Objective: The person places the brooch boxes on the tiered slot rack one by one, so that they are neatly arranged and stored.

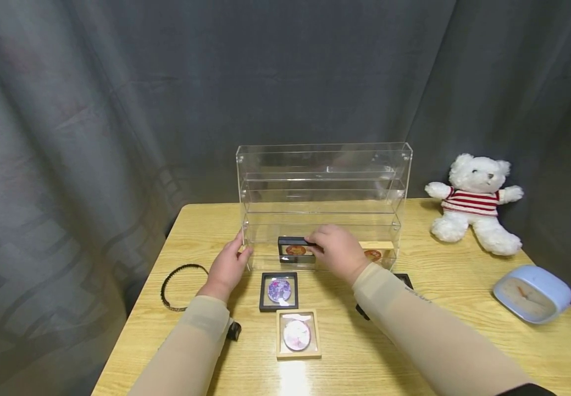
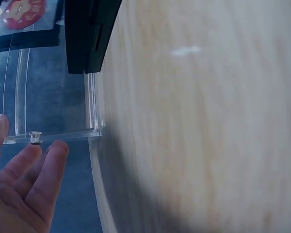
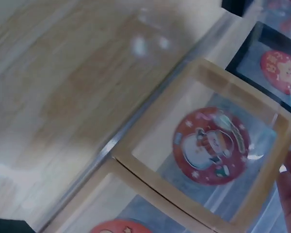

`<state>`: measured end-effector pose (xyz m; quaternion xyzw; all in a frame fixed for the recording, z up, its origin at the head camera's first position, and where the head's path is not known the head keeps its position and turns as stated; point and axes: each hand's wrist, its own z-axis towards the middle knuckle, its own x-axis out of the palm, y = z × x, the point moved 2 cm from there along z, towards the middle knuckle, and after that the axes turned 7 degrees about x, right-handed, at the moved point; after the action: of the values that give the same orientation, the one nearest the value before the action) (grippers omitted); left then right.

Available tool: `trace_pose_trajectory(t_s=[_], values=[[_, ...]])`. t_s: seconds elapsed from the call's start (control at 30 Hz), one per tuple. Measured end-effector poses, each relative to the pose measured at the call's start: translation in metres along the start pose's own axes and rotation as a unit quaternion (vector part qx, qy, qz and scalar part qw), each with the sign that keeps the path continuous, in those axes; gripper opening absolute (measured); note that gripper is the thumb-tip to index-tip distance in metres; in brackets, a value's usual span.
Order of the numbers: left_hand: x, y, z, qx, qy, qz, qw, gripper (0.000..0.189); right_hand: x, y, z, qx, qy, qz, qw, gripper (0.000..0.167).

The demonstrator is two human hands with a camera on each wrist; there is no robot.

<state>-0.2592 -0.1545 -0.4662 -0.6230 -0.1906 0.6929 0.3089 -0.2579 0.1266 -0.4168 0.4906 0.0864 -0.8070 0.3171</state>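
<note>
A clear acrylic display shelf (image 1: pixel 322 148) with several tiers stands on the table. At its left end my left hand (image 1: pixel 225 269) holds the side panel (image 2: pixel 63 137), thumb and fingers on opposite faces. My right hand (image 1: pixel 337 247) pinches a black square frame (image 1: pixel 292 240) by its top right corner, upright on the lowest tier. Inside that frame is a red badge (image 2: pixel 23 12) with a star. Right beside it, a wooden frame (image 3: pixel 245 87) holds a red snowman badge (image 3: pixel 211 145). Another wooden frame (image 3: pixel 150 199) adjoins that one.
Before the shelf lie a black frame (image 1: pixel 278 308) with a purple badge and a wooden frame (image 1: pixel 298 355) with a pale badge. A dark frame (image 1: pixel 404 279) is partly behind my right sleeve. Around are a black hairband (image 1: pixel 165 291), blue clock (image 1: pixel 552 291) and white teddy bear (image 1: pixel 473 206).
</note>
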Motion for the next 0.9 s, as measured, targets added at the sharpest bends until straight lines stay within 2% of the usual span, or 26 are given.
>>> trace_pose_trajectory(t_s=[0.13, 0.3, 0.47, 0.57, 0.73, 0.9], values=[[0.000, 0.000, -0.001, 0.000, -0.001, 0.004, 1.0000, 0.062, 0.007, 0.000, -0.004, -0.026, -0.018, -0.028, 0.9991, 0.016], [0.000, 0.000, 0.000, 0.003, 0.002, 0.004, 1.0000, 0.062, 0.011, -0.001, -0.008, -0.027, -0.023, -0.042, 0.9985, 0.018], [0.000, 0.000, 0.000, 0.004, 0.003, 0.009, 0.9999, 0.063, 0.007, 0.003, -0.010, -0.002, 0.000, -0.036, 0.9994, 0.025], [0.000, -0.001, -0.001, 0.002, 0.003, 0.009, 1.0000, 0.062, 0.000, 0.009, -0.013, 0.030, 0.020, -0.003, 0.9994, 0.036], [0.000, -0.001, -0.002, 0.000, 0.003, 0.005, 1.0000, 0.062, -0.014, 0.021, -0.033, 0.089, 0.079, 0.073, 0.9902, 0.061], [0.000, 0.000, -0.001, 0.000, 0.003, 0.007, 1.0000, 0.063, -0.010, 0.031, -0.066, 0.112, 0.199, 0.116, 0.9665, 0.086]])
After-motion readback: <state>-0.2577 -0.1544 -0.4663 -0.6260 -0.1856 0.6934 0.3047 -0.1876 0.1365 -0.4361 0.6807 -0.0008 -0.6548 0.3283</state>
